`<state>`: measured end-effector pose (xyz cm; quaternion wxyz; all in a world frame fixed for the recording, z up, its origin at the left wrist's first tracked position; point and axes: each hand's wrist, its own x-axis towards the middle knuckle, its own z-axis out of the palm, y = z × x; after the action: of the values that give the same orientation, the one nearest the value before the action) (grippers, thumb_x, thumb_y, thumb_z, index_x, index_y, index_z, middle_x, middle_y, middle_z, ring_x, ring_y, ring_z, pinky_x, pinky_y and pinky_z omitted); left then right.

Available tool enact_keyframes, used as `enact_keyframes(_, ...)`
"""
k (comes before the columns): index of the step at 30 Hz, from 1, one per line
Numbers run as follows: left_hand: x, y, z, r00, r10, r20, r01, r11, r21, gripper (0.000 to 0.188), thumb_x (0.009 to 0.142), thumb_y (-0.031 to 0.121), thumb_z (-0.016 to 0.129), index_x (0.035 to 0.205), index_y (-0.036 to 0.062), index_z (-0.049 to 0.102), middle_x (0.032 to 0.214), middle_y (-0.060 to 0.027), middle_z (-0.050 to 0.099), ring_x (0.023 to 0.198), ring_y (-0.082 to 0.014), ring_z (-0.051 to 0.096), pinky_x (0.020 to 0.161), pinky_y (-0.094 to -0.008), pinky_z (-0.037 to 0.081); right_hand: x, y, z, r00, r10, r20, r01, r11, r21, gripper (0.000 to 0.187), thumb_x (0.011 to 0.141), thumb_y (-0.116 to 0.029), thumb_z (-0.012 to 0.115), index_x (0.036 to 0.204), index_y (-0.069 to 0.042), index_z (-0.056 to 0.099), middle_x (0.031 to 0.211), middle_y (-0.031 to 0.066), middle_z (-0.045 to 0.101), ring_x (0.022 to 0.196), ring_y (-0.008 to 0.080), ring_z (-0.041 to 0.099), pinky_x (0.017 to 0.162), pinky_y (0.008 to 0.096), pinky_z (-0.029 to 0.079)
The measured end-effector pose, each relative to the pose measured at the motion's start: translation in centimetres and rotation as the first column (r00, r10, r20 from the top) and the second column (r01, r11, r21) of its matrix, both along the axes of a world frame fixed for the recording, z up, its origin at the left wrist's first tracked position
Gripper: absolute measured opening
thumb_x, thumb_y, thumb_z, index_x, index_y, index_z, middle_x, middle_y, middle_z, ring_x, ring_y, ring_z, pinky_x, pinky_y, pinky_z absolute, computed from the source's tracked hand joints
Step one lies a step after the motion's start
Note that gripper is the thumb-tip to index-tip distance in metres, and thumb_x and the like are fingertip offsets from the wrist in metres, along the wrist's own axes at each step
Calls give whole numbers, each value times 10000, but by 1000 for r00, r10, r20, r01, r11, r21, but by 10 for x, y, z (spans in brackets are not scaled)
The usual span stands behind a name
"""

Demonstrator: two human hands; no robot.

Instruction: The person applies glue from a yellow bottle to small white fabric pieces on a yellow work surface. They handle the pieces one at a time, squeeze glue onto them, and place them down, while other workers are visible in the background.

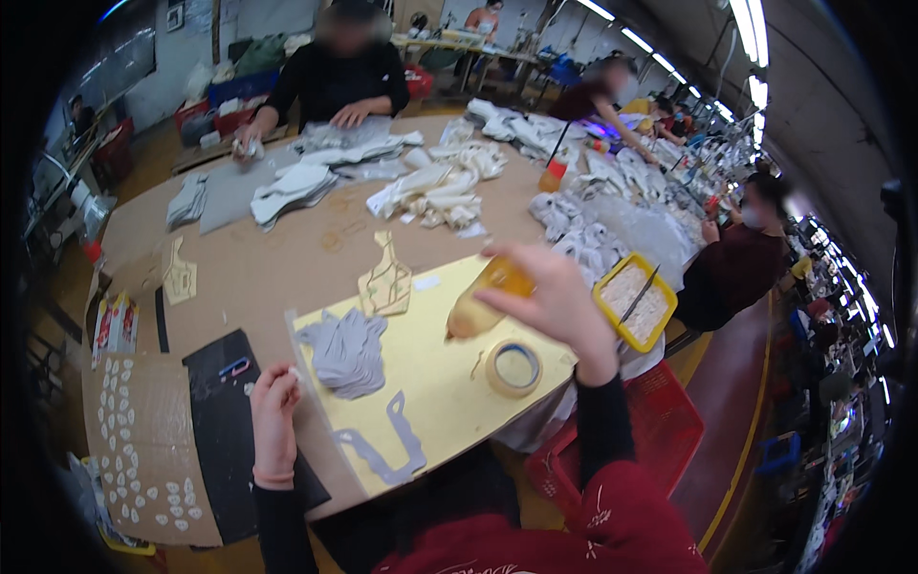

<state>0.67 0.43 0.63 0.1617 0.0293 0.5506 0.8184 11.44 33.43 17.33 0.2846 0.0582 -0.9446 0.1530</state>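
Note:
My right hand grips an amber squeeze bottle, tilted with its narrow tip pointing down to the left over a yellow sheet. Closed in a pinch, my left hand is at the sheet's left edge, with a small whitish piece at its fingertips. A stack of grey fabric pieces lies between the hands. Nearer me on the sheet is a single curved grey cut piece. A roll of tan tape rests below the bottle.
Left, small white pieces dot a cardboard sheet beside a black mat. Marked tan patterns lie beyond the grey stack. At right are a yellow tray and a red crate. A co-worker sits across the table.

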Motion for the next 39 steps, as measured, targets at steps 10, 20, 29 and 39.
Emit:
enact_keyframes(10, -1, -5, 4, 1000, 9, -7, -9, 1000, -9, 127, 897, 77, 551, 999, 26, 606, 809, 38, 529, 714, -41, 472, 681, -184, 384, -10, -20, -8, 995, 69, -70, -51, 969, 242, 318, 675, -284, 795, 879, -64, 690, 718, 86, 623, 653, 218, 588, 599, 319, 473)
enact_keyframes(20, -2, 5, -3, 1000, -6, 13, 5, 1000, 8, 136, 893, 80, 566, 1016, 36, 604, 818, 38, 545, 714, -39, 478, 688, -182, 392, -18, 1, -24, 936, -193, -294, 63, 915, -399, 352, 683, -340, 803, 887, -75, 692, 728, 114, 601, 649, 249, 562, 608, 353, 471)
enact_keyframes(29, -5, -1, -4, 999, 35, 10, -34, 999, -31, 152, 903, 118, 570, 1033, 41, 588, 806, 39, 537, 698, -37, 471, 653, -187, 376, -37, -24, -22, 960, -195, -199, 93, 898, -430, 357, 737, -309, 779, 960, -48, 684, 819, 151, 645, 744, 241, 587, 670, 342, 474)
enact_keyframes(39, -4, -3, 1, 999, 34, 17, -33, 999, -43, 154, 905, 117, 572, 1036, 42, 603, 814, 52, 531, 717, -26, 472, 682, -174, 378, -46, -37, -27, 986, -162, 41, 167, 951, -262, 375, 776, -302, 755, 990, -3, 679, 826, 116, 646, 738, 174, 621, 683, 281, 481)
